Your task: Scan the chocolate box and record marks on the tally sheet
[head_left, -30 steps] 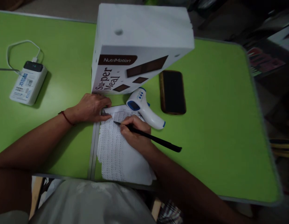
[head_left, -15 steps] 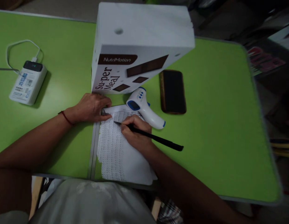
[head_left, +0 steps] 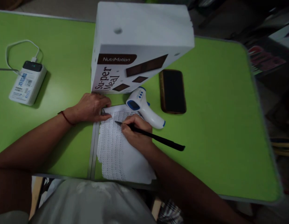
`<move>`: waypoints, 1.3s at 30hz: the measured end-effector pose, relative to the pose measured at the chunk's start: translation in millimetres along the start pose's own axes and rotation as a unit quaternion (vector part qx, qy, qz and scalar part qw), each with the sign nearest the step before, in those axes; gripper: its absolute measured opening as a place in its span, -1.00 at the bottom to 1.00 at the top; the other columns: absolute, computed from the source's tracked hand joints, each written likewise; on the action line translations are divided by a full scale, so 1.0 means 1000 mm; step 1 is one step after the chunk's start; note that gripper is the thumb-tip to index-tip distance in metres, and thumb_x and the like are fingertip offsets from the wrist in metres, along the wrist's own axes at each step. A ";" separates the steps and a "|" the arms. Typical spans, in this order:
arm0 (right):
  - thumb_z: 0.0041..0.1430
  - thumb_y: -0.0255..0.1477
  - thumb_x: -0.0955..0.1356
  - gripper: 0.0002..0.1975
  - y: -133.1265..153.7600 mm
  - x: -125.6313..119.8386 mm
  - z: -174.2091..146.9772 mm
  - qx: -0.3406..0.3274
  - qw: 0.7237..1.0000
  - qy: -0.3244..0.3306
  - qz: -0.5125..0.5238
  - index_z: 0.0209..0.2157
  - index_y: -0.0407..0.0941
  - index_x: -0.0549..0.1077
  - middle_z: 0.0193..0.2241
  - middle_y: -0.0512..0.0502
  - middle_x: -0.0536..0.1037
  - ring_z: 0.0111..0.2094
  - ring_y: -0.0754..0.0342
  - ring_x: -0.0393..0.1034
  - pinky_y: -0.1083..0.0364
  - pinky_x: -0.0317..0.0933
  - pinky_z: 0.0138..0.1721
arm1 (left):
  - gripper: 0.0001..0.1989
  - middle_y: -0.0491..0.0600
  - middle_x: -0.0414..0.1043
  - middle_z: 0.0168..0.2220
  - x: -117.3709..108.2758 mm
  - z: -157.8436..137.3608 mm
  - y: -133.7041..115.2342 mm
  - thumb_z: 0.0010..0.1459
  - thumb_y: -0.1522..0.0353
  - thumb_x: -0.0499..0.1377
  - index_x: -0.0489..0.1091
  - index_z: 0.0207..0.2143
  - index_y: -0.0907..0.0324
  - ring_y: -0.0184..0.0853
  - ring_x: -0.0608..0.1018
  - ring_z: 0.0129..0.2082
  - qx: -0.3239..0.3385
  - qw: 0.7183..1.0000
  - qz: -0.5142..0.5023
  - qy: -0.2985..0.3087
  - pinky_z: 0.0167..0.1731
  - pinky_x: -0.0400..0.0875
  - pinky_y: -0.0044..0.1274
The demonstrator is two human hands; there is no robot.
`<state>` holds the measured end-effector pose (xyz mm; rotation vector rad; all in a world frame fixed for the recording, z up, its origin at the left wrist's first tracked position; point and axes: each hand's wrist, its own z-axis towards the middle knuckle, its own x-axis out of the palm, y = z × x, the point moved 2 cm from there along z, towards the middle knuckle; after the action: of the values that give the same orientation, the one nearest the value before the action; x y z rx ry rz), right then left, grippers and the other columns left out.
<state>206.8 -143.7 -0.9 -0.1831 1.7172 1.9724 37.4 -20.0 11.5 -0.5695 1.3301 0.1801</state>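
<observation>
A long black pen is in my right hand, whose fingers are closed round it near the tip. The tip touches a sheet of paper covered in rows of small handwriting on its left side. My left hand rests at the sheet's top left corner, thumb and forefinger apart, the thumb on the paper. A white and blue infrared thermometer lies across the top right of the paper, just beyond my right hand.
Behind the paper stands a tall white box printed "NutriMotion". A dark phone lies to its right. Far left, a white power bank has a cable plugged in. All stand on a green table with a metal seam.
The pen tip and my right hand have shifted very slightly to the right along the paper. My left hand stays in place.
</observation>
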 end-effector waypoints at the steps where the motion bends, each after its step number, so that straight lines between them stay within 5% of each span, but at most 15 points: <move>1: -0.07 -0.47 0.32 -0.89 0.000 0.000 0.000 -0.002 1.000 -0.001 0.001 -0.58 -0.02 0.30 -0.68 0.13 0.37 -0.63 0.16 0.22 0.12 0.16 -0.57 | -0.63 -0.01 0.58 -0.33 0.000 0.000 0.000 0.18 0.06 0.21 0.51 -0.21 0.18 -0.25 0.55 -0.36 0.001 1.000 0.000 0.001 -0.43 0.21 -0.49; 26: -0.04 -0.52 0.31 -0.86 -0.001 -0.002 -0.002 -0.014 0.999 -0.034 -0.016 -0.59 -0.02 0.30 -0.67 0.15 0.37 -0.62 0.17 0.26 0.11 0.16 -0.55 | -0.64 -0.01 0.58 -0.31 -0.001 -0.001 0.000 0.17 0.08 0.23 0.52 -0.20 0.18 -0.26 0.54 -0.37 -0.009 1.000 -0.004 0.013 -0.43 0.26 -0.48; 39: -0.06 -0.48 0.32 -0.89 0.004 -0.001 0.001 -0.013 0.999 0.034 -0.002 -0.58 -0.02 0.32 -0.69 0.15 0.38 -0.65 0.18 0.24 0.14 0.15 -0.59 | -0.64 -0.01 0.59 -0.34 -0.001 0.000 -0.001 0.17 0.08 0.20 0.51 -0.21 0.18 -0.27 0.55 -0.37 0.001 1.000 -0.005 -0.004 -0.44 0.26 -0.50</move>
<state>206.2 -143.1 2.8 -0.2638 1.7327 2.0075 36.9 -20.4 12.6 -0.5730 1.3195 0.1731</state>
